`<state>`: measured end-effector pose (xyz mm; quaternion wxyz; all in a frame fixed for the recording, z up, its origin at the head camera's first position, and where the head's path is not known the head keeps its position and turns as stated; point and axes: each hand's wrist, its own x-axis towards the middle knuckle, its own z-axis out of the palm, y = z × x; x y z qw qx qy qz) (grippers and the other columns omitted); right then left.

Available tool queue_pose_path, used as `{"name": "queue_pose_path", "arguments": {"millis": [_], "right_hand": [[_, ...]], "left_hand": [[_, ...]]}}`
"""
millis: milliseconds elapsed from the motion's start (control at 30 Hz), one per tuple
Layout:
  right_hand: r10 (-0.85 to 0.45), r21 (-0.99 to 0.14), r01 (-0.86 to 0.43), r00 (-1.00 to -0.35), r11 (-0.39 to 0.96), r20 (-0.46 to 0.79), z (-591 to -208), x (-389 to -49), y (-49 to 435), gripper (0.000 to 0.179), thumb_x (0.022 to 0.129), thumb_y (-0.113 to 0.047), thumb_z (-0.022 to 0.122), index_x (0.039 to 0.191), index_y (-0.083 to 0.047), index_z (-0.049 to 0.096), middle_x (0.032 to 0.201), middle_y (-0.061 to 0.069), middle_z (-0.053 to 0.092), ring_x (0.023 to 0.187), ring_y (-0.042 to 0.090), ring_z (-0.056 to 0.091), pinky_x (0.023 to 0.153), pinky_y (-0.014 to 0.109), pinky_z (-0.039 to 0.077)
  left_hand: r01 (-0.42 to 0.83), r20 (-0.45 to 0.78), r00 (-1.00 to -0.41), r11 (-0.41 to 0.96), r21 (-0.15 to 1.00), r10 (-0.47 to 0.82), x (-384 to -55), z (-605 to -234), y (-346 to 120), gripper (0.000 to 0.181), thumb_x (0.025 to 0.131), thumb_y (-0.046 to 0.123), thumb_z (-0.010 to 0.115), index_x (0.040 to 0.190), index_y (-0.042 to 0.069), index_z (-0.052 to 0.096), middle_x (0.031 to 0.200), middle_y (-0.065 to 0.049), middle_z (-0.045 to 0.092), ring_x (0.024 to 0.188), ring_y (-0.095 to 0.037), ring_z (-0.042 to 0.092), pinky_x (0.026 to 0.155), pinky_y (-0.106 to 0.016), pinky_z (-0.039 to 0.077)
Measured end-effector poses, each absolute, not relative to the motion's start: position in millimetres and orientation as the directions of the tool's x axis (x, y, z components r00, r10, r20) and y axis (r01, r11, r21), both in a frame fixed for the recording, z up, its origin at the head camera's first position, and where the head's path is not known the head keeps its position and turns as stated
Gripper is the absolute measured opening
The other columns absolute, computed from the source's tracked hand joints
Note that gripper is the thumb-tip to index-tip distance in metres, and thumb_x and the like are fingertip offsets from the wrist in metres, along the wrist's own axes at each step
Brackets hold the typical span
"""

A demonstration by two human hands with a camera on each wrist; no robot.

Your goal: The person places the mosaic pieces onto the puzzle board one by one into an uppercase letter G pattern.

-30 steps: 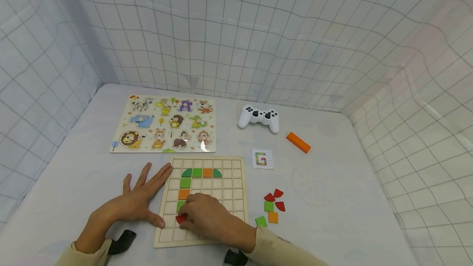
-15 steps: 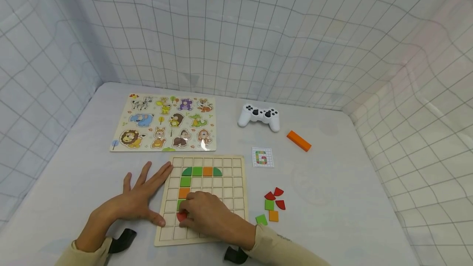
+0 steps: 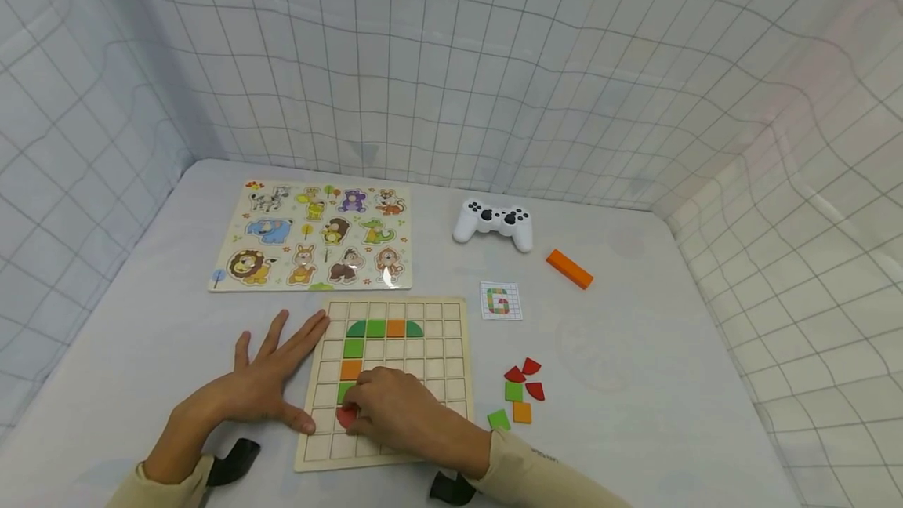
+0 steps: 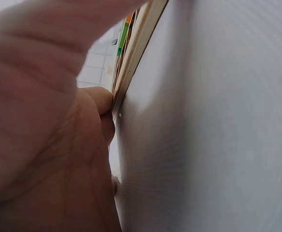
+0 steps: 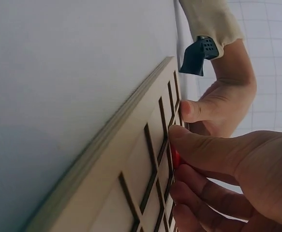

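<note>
A wooden grid board (image 3: 451,347) lies on the table. Thumb and fingertips of my right hand (image 3: 398,410) pinch a red quarter-circle tile (image 3: 346,417) at a cell low on the board's left side. That red tile (image 5: 175,157) shows between thumb and finger in the right wrist view. Above it, a light green tile (image 3: 345,392) is partly covered by the fingers. An orange tile (image 3: 350,369), more green tiles and another orange one run up and along the top. My left hand (image 3: 261,386) rests with spread fingers, index fingertip and thumb at the board's left edge.
Loose red quarter-circles (image 3: 535,391), green squares (image 3: 498,419) and an orange square (image 3: 522,412) lie right of the board. A pattern card (image 3: 502,301), orange block (image 3: 570,269), white game controller (image 3: 493,224) and animal puzzle (image 3: 317,253) lie farther back.
The red tile has turned slightly under my right fingertips, and more of its rounded edge shows at the lower left. My left hand stays in place.
</note>
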<state>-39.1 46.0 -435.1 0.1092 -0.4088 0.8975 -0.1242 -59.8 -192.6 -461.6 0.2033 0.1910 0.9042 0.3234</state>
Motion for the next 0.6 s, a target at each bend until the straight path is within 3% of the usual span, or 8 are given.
{"name": "queue_pose_path", "arguments": {"millis": [300, 600], "right_hand": [[-0.736, -0.319, -0.682, -0.672, 0.658, -0.084, -428.5, -36.4, 62.6, 0.026, 0.087, -0.037, 0.078, 0.109, -0.024, 0.075, 0.097, -0.015, 0.068, 0.088, -0.004, 0.059, 0.076, 0.011, 0.048], [-0.636, -0.390, -0.562, -0.767, 0.730, -0.086, -422.6, -28.4, 123.3, 0.027, 0.084, -0.033, 0.082, 0.108, -0.022, 0.076, 0.101, -0.013, 0.071, 0.092, 0.000, 0.062, 0.079, 0.015, 0.051]], "left_hand": [[0.216, -0.235, -0.849, 0.716, 0.663, 0.474, -59.8, -463.8, -193.7, 0.141, 0.053, 0.059, 0.090, 0.162, 0.024, 0.009, 0.170, -0.011, 0.001, 0.147, -0.052, -0.021, 0.099, -0.081, -0.020], [0.213, -0.241, -0.839, 0.701, 0.680, 0.488, -59.7, -464.1, -194.5, 0.140, 0.055, 0.058, 0.090, 0.163, 0.025, 0.008, 0.170, -0.010, 0.000, 0.147, -0.052, -0.023, 0.099, -0.080, -0.021]]}}
